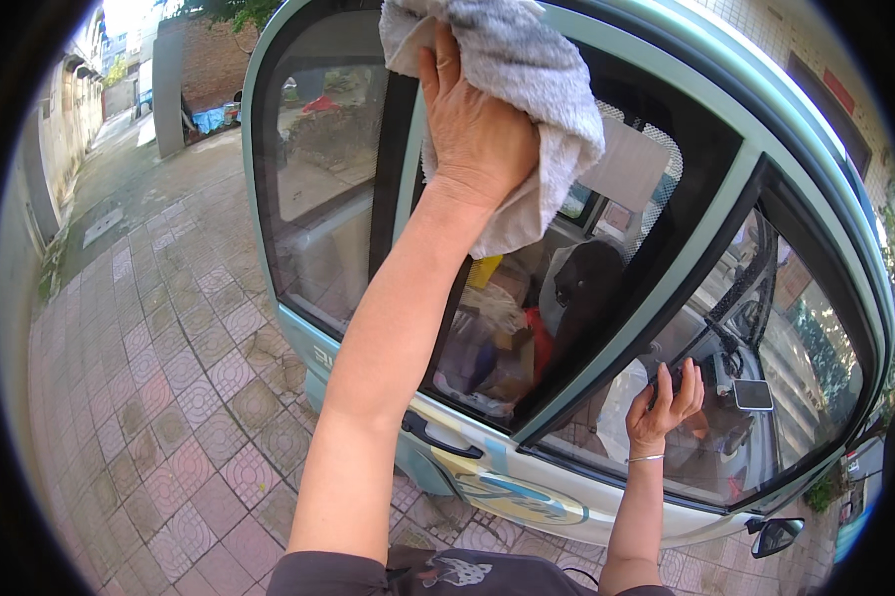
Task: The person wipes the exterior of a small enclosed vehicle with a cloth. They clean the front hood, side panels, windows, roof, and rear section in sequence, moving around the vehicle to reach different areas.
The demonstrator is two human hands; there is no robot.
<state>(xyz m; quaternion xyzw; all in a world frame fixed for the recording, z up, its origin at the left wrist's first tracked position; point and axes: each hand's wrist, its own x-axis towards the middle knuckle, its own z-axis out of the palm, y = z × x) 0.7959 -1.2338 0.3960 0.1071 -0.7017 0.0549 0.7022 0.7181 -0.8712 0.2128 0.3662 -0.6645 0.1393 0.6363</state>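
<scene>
My left hand lies flat on a grey-white terry towel, holding it against the upper side of a small pale-green enclosed vehicle. The bunched towel hangs over part of the dark-framed door window, which lies beneath my forearm. Further right, my right hand has bent, spread fingers and holds nothing. It is at the front side window, where its reflection shows; whether the fingertips touch the glass I cannot tell. A bracelet circles the right wrist.
Below the windows are a black door handle and a side mirror that sticks out. The rear side window is at the left. Patterned paving tiles cover the ground. A wall borders the alley.
</scene>
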